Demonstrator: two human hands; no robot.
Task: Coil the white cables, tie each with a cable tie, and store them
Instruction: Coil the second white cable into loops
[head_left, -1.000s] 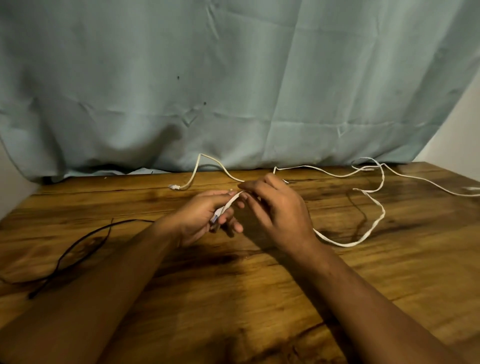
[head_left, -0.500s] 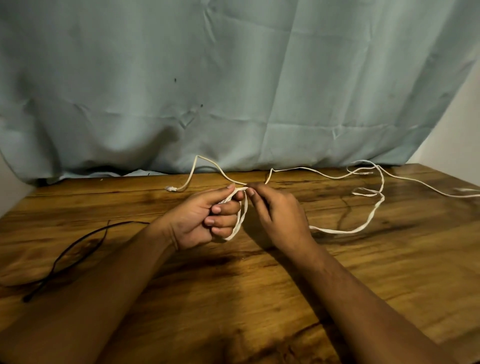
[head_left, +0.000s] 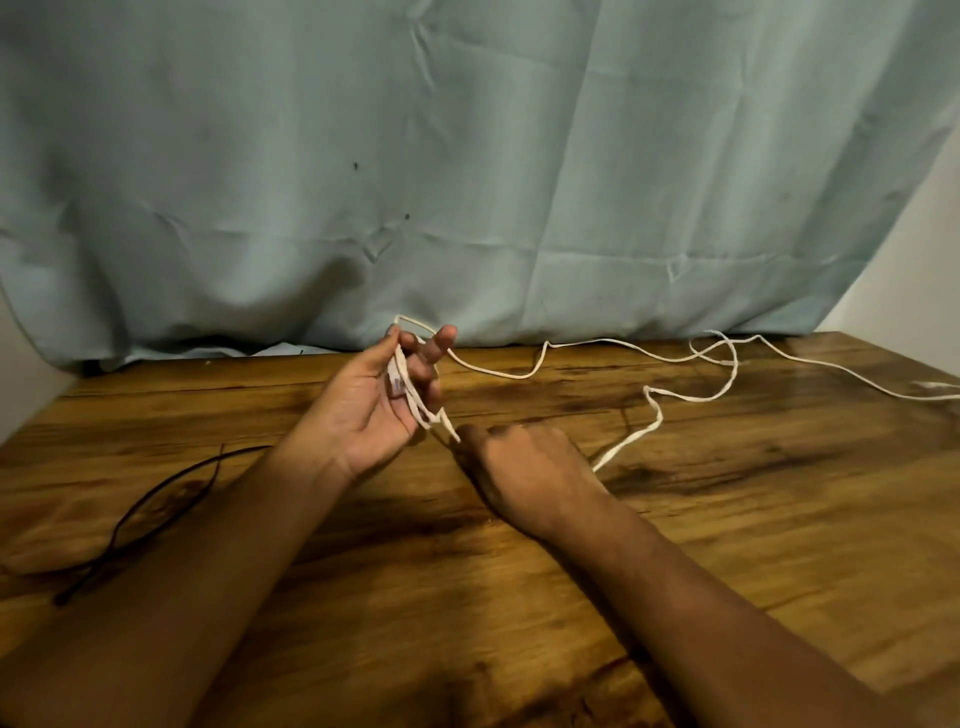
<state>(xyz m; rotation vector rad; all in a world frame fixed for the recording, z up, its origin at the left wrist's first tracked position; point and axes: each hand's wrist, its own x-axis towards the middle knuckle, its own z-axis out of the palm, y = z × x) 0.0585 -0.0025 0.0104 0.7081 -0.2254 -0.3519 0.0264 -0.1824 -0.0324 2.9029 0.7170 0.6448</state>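
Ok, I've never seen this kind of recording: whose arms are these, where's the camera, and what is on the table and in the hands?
No machine here: these are one person's two bare hands, filmed by a single camera worn on the head, looking forward and down. The left hand is raised, with a white cable looped around its fingers. The right hand grips the same cable just below it. The rest trails right across the wooden table. Thin black strands, possibly cable ties, lie at the left. A pale green cloth hangs behind.
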